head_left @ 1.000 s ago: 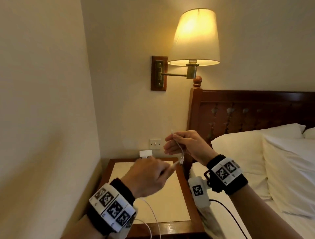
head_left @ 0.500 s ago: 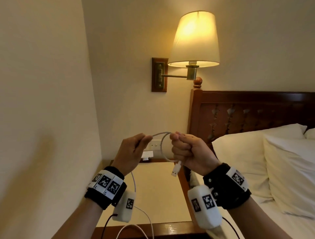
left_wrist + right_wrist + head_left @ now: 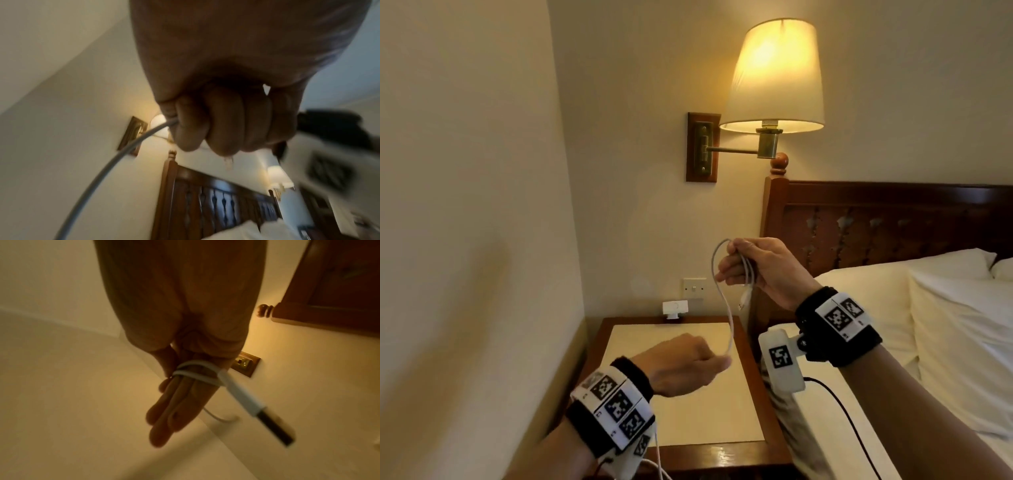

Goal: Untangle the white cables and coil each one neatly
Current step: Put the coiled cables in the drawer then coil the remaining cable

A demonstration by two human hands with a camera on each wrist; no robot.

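In the head view my right hand point(image 3: 756, 270) is raised in front of the headboard. A white cable point(image 3: 724, 301) is wound in loops over its fingers, with the thumb pressing on top. The USB plug point(image 3: 744, 300) dangles below the hand. In the right wrist view the cable point(image 3: 195, 372) crosses the nearly straight fingers point(image 3: 174, 410) and the plug point(image 3: 246, 402) sticks out to the right. From the loop the cable runs down to my left hand point(image 3: 685, 363), a fist over the nightstand. In the left wrist view its curled fingers point(image 3: 222, 129) grip the cable point(image 3: 115, 160). More cable point(image 3: 658, 455) trails below the left wrist.
The wooden nightstand point(image 3: 604, 346) stands between the left wall and the bed point(image 3: 945, 342). A small white adapter point(image 3: 675, 307) sits at its back edge under a wall switch point(image 3: 694, 287). A lit wall lamp point(image 3: 774, 75) hangs above, with the dark headboard point(image 3: 893, 222) to the right.
My left hand has dropped from beside the right hand down over the nightstand, drawing the cable with it. My right hand has loosened from a fist, with the cable looped over its fingers.
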